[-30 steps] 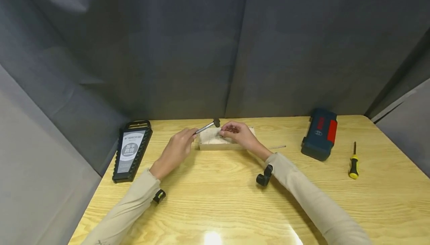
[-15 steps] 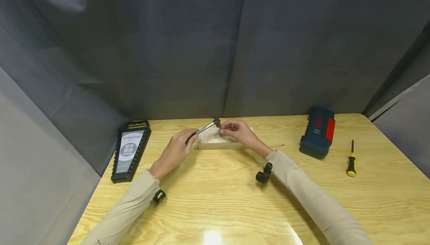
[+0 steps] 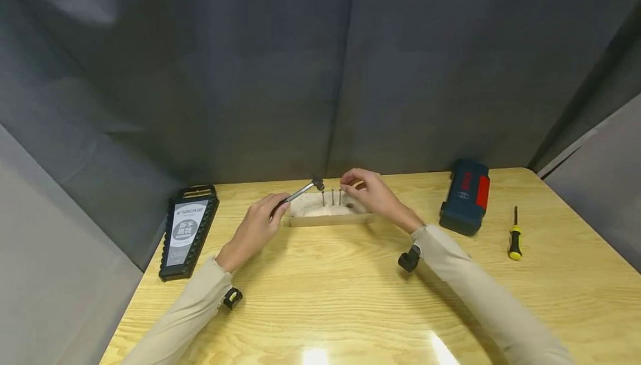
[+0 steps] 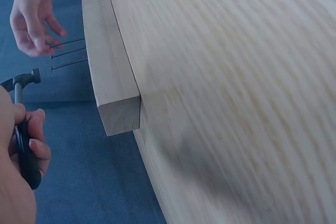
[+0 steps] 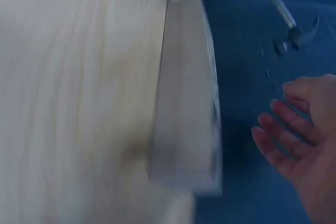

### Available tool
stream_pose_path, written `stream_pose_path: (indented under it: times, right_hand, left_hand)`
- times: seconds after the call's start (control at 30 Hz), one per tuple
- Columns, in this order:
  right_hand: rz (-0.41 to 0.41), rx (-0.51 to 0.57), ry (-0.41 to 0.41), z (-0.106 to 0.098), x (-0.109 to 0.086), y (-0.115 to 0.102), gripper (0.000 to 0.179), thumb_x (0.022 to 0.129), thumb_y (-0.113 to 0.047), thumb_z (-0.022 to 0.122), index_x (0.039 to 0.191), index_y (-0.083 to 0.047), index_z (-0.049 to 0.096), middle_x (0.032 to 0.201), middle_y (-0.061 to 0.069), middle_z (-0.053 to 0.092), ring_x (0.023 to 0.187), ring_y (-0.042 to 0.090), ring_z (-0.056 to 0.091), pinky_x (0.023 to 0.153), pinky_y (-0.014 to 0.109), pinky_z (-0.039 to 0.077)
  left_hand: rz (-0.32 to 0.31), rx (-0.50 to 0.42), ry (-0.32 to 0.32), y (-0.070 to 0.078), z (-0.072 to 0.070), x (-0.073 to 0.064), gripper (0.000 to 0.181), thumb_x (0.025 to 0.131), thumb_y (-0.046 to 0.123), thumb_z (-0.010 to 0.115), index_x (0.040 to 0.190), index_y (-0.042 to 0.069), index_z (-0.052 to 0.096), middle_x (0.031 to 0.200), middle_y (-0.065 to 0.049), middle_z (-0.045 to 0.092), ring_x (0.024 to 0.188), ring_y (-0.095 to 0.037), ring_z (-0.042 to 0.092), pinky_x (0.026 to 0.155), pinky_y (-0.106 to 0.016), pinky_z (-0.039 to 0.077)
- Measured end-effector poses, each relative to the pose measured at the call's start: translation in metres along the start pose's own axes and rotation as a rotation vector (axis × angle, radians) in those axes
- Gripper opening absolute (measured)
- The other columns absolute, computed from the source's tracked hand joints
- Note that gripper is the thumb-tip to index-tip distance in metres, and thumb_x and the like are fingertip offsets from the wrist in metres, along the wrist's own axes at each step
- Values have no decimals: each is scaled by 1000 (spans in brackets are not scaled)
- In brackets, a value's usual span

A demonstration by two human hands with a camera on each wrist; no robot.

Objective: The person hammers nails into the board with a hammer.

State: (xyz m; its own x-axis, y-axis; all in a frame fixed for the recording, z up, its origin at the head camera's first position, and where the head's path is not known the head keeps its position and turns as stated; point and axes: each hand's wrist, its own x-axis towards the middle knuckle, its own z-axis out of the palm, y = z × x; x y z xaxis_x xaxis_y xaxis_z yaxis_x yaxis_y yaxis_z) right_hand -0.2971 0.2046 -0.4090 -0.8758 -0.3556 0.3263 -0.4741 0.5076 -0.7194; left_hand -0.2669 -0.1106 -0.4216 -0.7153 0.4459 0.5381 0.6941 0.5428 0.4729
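Note:
A pale wooden block [image 3: 330, 220] lies toward the back of the table. Three thin nails [image 4: 68, 52] stand up from it in a row. My left hand [image 3: 256, 227] grips the dark handle of a claw hammer [image 3: 299, 193], whose head hovers just left of the nails. Just beside the rightmost nail is my right hand [image 3: 378, 193], its fingers loosely bent. In the right wrist view nothing lies between the fingers of that right hand [image 5: 310, 140]. Part of the block's right end is behind it in the head view.
On the left of the table [image 3: 320, 292] lies a black wrench-set rack [image 3: 187, 234]. To the right are a dark blue and red Bosch case [image 3: 464, 195] and a yellow-black screwdriver [image 3: 514, 240]. A grey curtain [image 3: 260, 75] hangs behind the table.
My right hand has drawn back to the right from the nails, and all three now show. My left hand keeps hold of the hammer. The head view has turned slightly right.

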Motion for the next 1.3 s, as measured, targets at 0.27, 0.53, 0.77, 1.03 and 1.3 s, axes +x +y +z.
stream_pose_path:
  times: [0.27,0.53,0.77,1.03,1.3]
  right_hand:
    - [-40,-387,-187,-64,-22,10,17,97,-1,73,113,0,72,111,17,73,102,35,69,89,54,57]
    - [288,-398,-587,-94,-41,25,15,92,-2,75,105,-3,69,102,9,67,88,22,59,77,37,51]
    - [376,-414,-674,-98,-44,42,14,84,2,77,78,-6,68,72,-4,55,65,12,42,63,28,36]
    - [386,-490,-642,-93,-45,37,21,88,-2,78,74,-10,65,69,-4,53,62,12,44,59,27,38]
    - [348,-360,-643,-99,-48,26,6,103,-3,61,97,-3,62,89,10,63,70,19,59,64,33,48]
  left_hand:
    - [-6,-34,16,2,0,1,23,106,6,61,127,-1,69,115,-16,74,87,-19,70,69,-35,58]
    - [-14,-26,27,1,-3,0,23,106,6,62,127,-2,69,114,-16,74,85,-19,69,68,-35,57]
    - [-19,-28,28,3,-1,-1,22,105,3,62,125,-3,70,109,-18,74,83,-20,68,68,-35,58]
    - [-36,-11,14,4,1,2,23,106,6,61,126,-1,70,110,-15,74,78,-16,62,64,-33,52]
    - [-39,22,13,4,2,-3,22,107,10,61,123,0,72,110,-12,75,84,-18,68,68,-34,56]
